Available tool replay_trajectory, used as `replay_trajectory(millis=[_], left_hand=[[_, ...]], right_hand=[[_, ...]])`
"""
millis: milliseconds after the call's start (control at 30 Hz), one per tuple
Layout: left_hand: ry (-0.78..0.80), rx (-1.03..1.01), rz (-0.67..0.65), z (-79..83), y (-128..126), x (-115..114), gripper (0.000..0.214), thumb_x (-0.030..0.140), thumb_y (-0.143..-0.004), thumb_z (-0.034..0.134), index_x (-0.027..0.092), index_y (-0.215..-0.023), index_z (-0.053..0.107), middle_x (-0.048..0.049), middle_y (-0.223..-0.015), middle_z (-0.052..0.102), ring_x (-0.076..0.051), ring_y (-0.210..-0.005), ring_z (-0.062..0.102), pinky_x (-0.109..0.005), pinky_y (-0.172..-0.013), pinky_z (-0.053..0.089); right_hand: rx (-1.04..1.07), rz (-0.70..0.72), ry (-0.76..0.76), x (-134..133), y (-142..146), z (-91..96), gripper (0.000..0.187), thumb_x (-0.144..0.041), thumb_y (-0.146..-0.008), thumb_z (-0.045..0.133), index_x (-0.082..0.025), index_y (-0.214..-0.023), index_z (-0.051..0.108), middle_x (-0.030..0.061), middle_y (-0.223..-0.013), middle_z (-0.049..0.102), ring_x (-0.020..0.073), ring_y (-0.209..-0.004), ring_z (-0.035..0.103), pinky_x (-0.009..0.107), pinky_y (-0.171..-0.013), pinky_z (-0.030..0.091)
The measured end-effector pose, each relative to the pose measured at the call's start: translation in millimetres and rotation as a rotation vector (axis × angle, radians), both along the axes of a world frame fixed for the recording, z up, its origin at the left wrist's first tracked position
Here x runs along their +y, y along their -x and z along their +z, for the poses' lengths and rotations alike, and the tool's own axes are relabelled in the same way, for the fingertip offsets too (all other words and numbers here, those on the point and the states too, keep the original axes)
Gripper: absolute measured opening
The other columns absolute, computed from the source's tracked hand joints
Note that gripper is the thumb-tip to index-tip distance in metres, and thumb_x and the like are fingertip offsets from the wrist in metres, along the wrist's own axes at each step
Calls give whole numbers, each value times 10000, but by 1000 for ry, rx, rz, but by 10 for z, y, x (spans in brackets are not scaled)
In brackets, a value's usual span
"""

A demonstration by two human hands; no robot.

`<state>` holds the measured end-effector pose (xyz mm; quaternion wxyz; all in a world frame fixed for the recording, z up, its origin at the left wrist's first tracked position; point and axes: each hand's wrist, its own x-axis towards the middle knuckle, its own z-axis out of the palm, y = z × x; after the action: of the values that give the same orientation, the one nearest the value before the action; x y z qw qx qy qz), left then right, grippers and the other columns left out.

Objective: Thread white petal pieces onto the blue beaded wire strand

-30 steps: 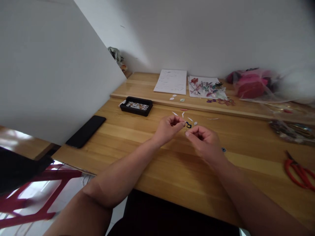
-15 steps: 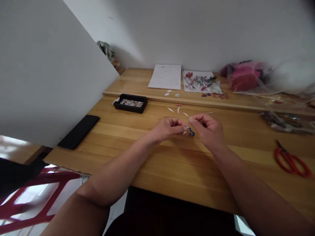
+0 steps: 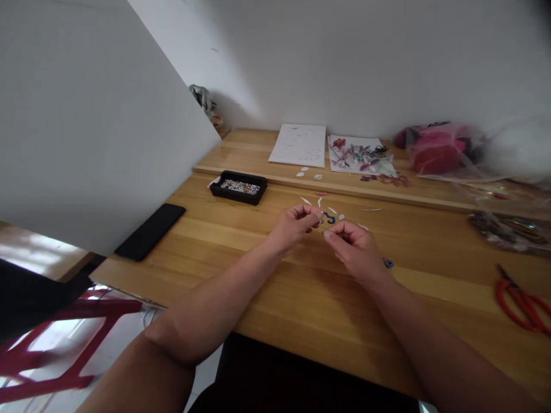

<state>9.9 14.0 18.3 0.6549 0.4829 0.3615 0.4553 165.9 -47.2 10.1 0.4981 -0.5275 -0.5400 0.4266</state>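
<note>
My left hand (image 3: 294, 225) and my right hand (image 3: 354, 248) meet over the middle of the wooden table (image 3: 267, 287), both with fingers curled in a pinch. Between the fingertips shows a small dark blue curled strip (image 3: 329, 218), held at the left fingertips as far as I can see. What the right fingers pinch is too small to make out. Small white petal-shaped scraps (image 3: 319, 201) lie on the table just beyond the hands. A small blue coil (image 3: 388, 263) lies beside my right wrist.
A black tray of small beads (image 3: 238, 187) and a black phone (image 3: 150, 230) lie at the left. Two paper sheets (image 3: 299, 144), one with coloured paper flowers (image 3: 360, 155), rest on the raised back shelf. Red scissors (image 3: 520, 299) and plastic bags (image 3: 443, 150) are at the right. A white board (image 3: 94, 126) stands left.
The right hand rose toward the left hand half a second ago and has dropped back lower and nearer me. The view swung left and back. The blue strip stays at the fingertips.
</note>
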Motion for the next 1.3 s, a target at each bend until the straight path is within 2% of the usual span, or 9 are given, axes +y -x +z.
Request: replay_trajectory(millis=[167,267,400,633,800,933,1033,1133,1300], left_hand=[[-121,125,14,-13,1,31,161,266,-746,764,142,-775,665,-6,-763,675,-92,-695,567,-265,-729,445],[-138,206,-65,1,9,5,139,243,-749,759,135,-787,679,-9,-768,683,-92,-689,577,-256,-711,441],[-119,234,-218,33,18,-56,132,239,-749,753,130,-786,688,-14,-766,686,-87,-675,573,-244,-677,421],[-22,59,-329,10,27,-53,243,324,-699,819,139,-800,698,-5,-735,667,-83,-666,543,-249,-672,412],[48,-46,-225,-42,16,-7,295,391,-694,833,149,-810,709,-5,-735,655,-77,-659,526,-245,-656,395],[45,-67,-117,-40,13,15,298,384,-687,836,151,-806,692,-5,-758,669,-69,-648,519,-242,-655,398],[-18,-32,-40,-43,5,30,259,348,-711,811,143,-790,675,5,-735,653,-62,-627,497,-242,-651,397],[-112,48,28,-51,-3,44,187,284,-734,779,139,-781,671,2,-746,664,-74,-666,540,-245,-691,426],[-188,263,-25,-29,11,19,101,226,-762,743,142,-775,687,-13,-761,696,-93,-667,577,-243,-674,442]], right_hand=[[-245,-91,-192,-61,-10,91,170,-332,-869,697,-210,-762,645,-56,-580,453,96,-531,351,262,-509,289],[-344,-171,-298,-72,-49,166,125,-318,-872,700,-214,-805,683,-78,-546,354,94,-514,300,267,-511,275],[-362,-230,-334,-29,-124,220,112,-319,-862,704,-221,-807,707,-76,-536,343,98,-509,311,271,-513,284],[-53,-168,-98,126,-168,60,211,-399,-789,755,-203,-762,681,-44,-582,513,90,-519,375,251,-488,289],[275,-65,130,113,-70,10,337,-408,-645,865,-208,-708,601,-68,-602,500,39,-429,276,231,-401,197],[338,-17,183,57,7,20,338,-399,-673,857,-214,-690,574,-92,-542,431,38,-407,269,222,-390,228],[279,7,173,41,22,-2,296,-397,-723,818,-215,-699,586,-83,-547,445,48,-412,284,231,-394,240],[85,3,62,22,1,1,254,-394,-799,759,-214,-712,601,-69,-562,448,70,-457,324,243,-433,253],[-280,-108,-192,-43,-78,138,153,-332,-859,708,-207,-779,671,-67,-567,396,93,-527,323,265,-505,270]])
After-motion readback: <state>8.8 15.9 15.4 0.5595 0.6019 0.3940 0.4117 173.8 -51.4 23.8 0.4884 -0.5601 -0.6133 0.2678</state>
